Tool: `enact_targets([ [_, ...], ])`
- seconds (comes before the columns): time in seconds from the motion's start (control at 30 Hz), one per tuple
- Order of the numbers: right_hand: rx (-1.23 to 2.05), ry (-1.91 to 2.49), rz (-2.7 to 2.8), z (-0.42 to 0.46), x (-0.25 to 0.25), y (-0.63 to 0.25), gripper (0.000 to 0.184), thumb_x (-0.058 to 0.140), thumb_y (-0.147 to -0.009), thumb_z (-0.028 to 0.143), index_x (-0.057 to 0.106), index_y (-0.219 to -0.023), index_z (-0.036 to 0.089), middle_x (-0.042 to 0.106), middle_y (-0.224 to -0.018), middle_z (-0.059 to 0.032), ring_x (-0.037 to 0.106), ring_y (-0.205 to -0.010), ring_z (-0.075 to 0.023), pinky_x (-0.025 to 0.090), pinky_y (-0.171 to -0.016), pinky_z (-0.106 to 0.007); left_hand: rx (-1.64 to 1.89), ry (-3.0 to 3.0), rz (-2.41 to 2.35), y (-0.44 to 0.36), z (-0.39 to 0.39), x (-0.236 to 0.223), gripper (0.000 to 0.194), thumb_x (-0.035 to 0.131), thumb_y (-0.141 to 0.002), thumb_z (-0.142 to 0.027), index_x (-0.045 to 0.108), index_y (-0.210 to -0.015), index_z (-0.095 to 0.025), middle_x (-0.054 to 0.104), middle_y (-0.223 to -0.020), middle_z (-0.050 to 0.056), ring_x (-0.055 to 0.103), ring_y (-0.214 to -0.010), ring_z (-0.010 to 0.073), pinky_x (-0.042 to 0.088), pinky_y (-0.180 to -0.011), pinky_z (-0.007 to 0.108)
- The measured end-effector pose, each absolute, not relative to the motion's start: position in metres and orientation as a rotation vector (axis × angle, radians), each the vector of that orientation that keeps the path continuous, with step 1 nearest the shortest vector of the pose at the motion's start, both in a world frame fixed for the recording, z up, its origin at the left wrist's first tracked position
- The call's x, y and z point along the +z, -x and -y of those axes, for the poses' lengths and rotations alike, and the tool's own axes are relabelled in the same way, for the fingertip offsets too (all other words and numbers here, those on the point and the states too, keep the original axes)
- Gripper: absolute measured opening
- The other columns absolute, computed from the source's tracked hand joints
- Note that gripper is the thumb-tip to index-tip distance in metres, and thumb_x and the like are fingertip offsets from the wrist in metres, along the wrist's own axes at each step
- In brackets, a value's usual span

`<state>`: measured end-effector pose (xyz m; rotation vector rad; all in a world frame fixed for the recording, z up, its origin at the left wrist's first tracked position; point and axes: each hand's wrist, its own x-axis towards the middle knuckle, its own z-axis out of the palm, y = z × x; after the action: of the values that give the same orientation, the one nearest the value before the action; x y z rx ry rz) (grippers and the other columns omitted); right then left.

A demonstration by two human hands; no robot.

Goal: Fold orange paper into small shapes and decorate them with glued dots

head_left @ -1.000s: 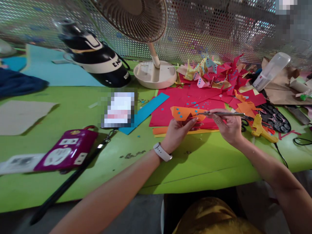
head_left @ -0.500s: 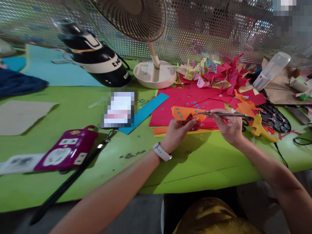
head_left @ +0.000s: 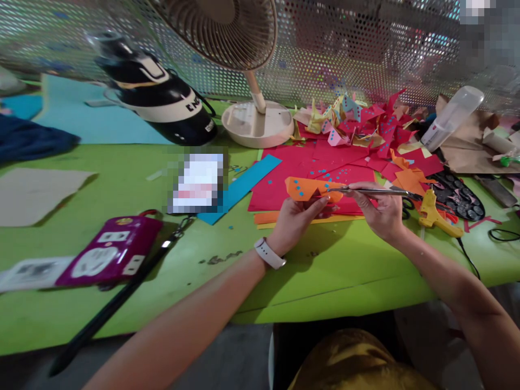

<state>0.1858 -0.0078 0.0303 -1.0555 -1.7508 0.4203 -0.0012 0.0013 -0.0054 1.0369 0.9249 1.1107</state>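
Between the thumb and fingers of my left hand (head_left: 298, 219) is a folded orange paper piece (head_left: 304, 187) with several small blue squares on its face. My right hand (head_left: 384, 211) grips metal tweezers (head_left: 376, 191) that point left. The tips of the tweezers meet the paper's right part, by a blue square; whether they pinch it I cannot tell. Beneath both hands lie red paper sheets (head_left: 272, 189), where loose blue squares (head_left: 325, 173) are scattered. Orange and yellow strips (head_left: 266, 218) stick out under the red sheets.
Behind are folded red and yellow paper pieces (head_left: 365, 119) in a heap and a fan (head_left: 258, 132). A yellow glue gun (head_left: 436, 216) lies right, its cord trailing. Left are a blue strip (head_left: 254, 181), a phone (head_left: 199, 181), a purple pouch (head_left: 111, 249) and a black bottle (head_left: 162, 103).
Almost nothing differs. Both hands keep their hold on the orange paper and the tweezers, and the tweezer tips stay at the paper's right part.
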Motion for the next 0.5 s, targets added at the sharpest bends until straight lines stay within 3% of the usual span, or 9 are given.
enact_targets([
  [0.5,0.326,1.038,1.759,0.0072,0.0278,-0.1855,0.014,0.065,-0.092,0.031,0.077,-0.094,0.024,0.080,-0.092,-0.0013,0.077,-0.080,-0.0170,0.063,-0.074,-0.029,1.108,-1.032,-0.914,0.0014,-0.0024,-0.0055,0.056,0.087,-0.062,-0.057,0.072,-0.094,-0.014,0.079,-0.093,0.012,0.078,-0.081,0.0263,0.064,-0.075,0.036],
])
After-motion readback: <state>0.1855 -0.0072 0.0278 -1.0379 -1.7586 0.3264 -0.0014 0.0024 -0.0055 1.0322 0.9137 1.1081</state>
